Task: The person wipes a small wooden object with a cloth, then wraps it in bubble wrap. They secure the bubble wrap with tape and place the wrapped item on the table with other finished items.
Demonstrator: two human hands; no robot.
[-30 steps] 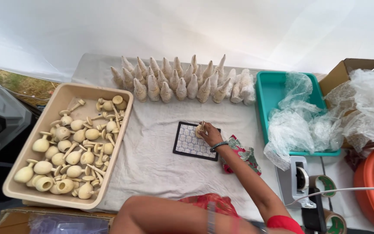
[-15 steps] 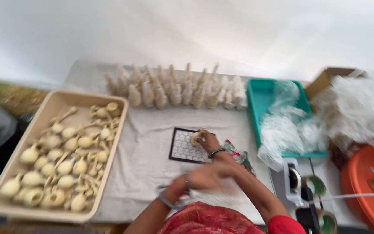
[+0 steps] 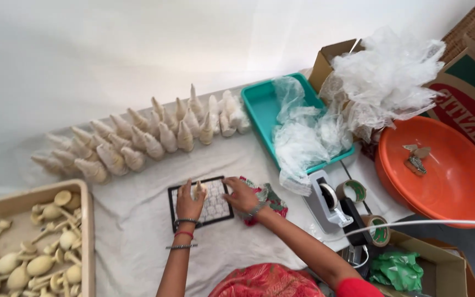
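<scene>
A white cloth covered the surface (image 3: 138, 231). The left hand (image 3: 189, 202) pinched a small cream piece (image 3: 199, 188); the right hand (image 3: 241, 195), grip wide, pressed the tile's (image 3: 215, 208) three o'clock edge.

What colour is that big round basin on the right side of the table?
The basin is bright orange, plain with no pattern; the head camera view shows it clearly.

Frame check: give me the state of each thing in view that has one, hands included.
left hand: gripping a small cream piece upright on the tile
right hand: flat on the tile's edge
patterned tile: flat on the cloth
teal tray: holding crumpled plastic
orange basin: nearly empty
wrapped cones: lying in rows
</scene>
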